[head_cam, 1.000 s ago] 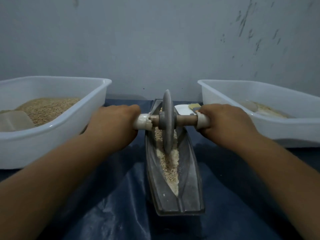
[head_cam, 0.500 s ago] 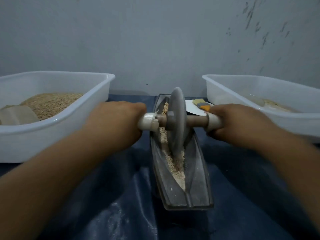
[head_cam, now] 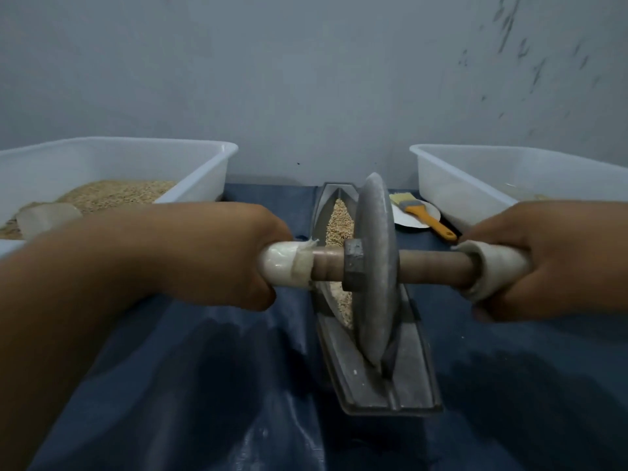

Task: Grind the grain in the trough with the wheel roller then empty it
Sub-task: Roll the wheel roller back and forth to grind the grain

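Since the earlier frame the wheel roller (head_cam: 375,270) has been drawn back along the trough (head_cam: 413,379) toward the person, and its rim is now sitting in the groove at the near half. The grain (head_cam: 338,220) is lying uncovered in the far half of the trough, beyond the wheel, with a little showing beside the disc on the left. The left hand (head_cam: 217,253) is clenching the white-wrapped left end of the axle; the right hand (head_cam: 547,256) is clenching the wrapped right end. The wheel is standing nearly upright, tilted slightly. The trough is resting on a blue sheet (head_cam: 190,385). A left tub (head_cam: 190,154) holding whole grain is standing to the left, a right tub (head_cam: 475,164) to the right. A brush (head_cam: 421,212) with an orange handle is lying across a white plate (head_cam: 407,222) between the trough and the right tub.
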